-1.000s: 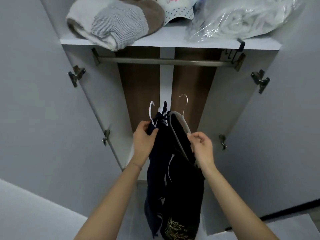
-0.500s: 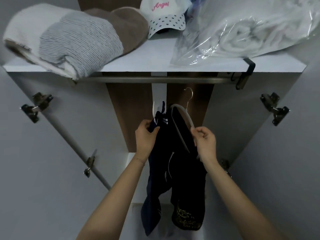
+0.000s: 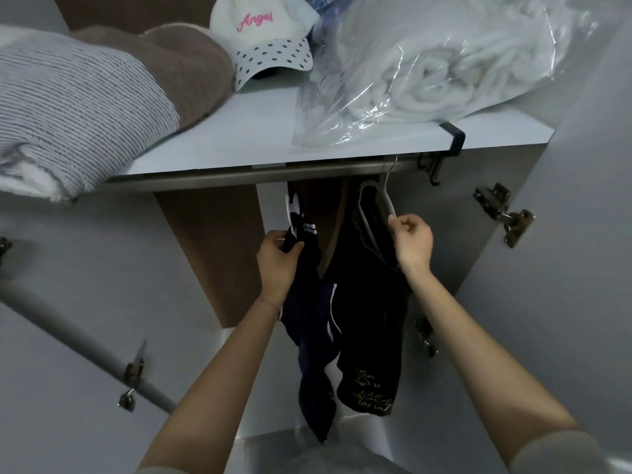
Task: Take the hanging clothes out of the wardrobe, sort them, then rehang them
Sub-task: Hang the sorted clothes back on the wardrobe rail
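- My left hand (image 3: 278, 256), centre of the frame, pinches the top of the navy garment (image 3: 316, 336) with thumb and fingers closed on the cloth, just under its white hanger (image 3: 290, 208); I hold it there so the weight hangs straight below the hook
- My right hand (image 3: 412, 239), right of centre, has its fingers curled round the lower arm of the pale hanger (image 3: 383, 200) that carries the black garment with gold print (image 3: 372, 336); gripping the arm lets me steer the hook
- That hanger's thin wire hook rises to the rail (image 3: 239, 177) under the shelf edge; I cannot tell whether it is seated on it
- The white hanger's hook sits just below the rail, not yet over it as far as I can see
- Both garments hang side by side inside the wardrobe opening, lower centre, so I judge this to be rehanging
- The shelf (image 3: 246, 131) across the top holds a folded striped cloth (image 3: 68, 107) and a brown one (image 3: 191, 63) at upper left, a white cap (image 3: 270, 39) at top centre, and a clear plastic bag (image 3: 427, 73) with a rolled white blanket inside at upper right
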`<state>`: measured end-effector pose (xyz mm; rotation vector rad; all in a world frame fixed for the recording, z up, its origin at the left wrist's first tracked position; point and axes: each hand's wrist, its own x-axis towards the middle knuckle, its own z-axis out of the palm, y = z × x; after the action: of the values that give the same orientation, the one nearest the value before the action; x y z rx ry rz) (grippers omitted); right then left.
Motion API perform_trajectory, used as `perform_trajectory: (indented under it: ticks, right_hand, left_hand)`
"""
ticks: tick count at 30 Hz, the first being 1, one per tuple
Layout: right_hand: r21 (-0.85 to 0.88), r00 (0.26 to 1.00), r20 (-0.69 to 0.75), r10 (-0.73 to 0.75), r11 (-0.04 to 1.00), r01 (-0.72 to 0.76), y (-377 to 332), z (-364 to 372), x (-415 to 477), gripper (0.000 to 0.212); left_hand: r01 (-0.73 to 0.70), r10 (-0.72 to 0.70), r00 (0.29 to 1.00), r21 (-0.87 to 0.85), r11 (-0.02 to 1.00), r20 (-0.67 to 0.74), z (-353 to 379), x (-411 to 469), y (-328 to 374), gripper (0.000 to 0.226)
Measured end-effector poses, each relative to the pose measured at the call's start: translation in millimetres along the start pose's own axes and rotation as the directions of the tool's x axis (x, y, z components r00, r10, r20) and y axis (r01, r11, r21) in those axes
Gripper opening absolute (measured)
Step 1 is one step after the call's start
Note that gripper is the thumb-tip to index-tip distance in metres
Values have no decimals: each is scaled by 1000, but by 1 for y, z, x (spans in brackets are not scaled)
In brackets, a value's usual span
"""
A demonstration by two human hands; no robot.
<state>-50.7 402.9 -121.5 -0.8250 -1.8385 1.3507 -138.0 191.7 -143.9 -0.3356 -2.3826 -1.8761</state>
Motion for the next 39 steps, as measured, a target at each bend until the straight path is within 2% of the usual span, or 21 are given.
perform_trajectory:
  ticks: [8,12,20,22,25,28,31,34,37,39]
  right_hand:
    - [-260,993,-121,-11,965,-21,18,-17,20,21]
    - [-288,988,-153,15,956,-59,19,-29,30,26]
    - [-471,993,-113,-31,882,-26,23,-39,38,30]
    - [-526,995,-65,-80,850,34,23,-42,36,27]
    - [-584,961,27,-274,776,237,26,-43,23,29]
    - [-478,917,115,-382,788,388,25,-33,1,23]
    - [-294,920,302,-251,893,340,23,-17,-27,17]
    - [-215,892,439,-103,952,216,28,-8,-54,27]
    - [-293,880,475,-6,942,165,32,-4,-67,34]
    - [-378,890,455,14,908,180,33,-2,-66,29]
  left_hand:
    - [-8,8,1000,-5,1000,21,22,15,2,24]
    - [7,-6,999,-21,1000,43,35,18,4,22]
    - [21,-11,996,-108,994,89,59,22,19,20]
    - [13,-1,995,-126,992,95,64,24,22,18]
    - [4,13,994,-156,988,108,73,24,27,18]
    - [26,-3,992,-187,982,125,84,21,31,20]
    - [47,-16,989,-209,977,149,94,19,35,22]
    - [34,4,985,-217,976,171,101,19,39,22]
    - [48,-3,981,-229,972,196,105,20,43,23]
    - [64,-13,978,-237,969,210,108,21,46,24]
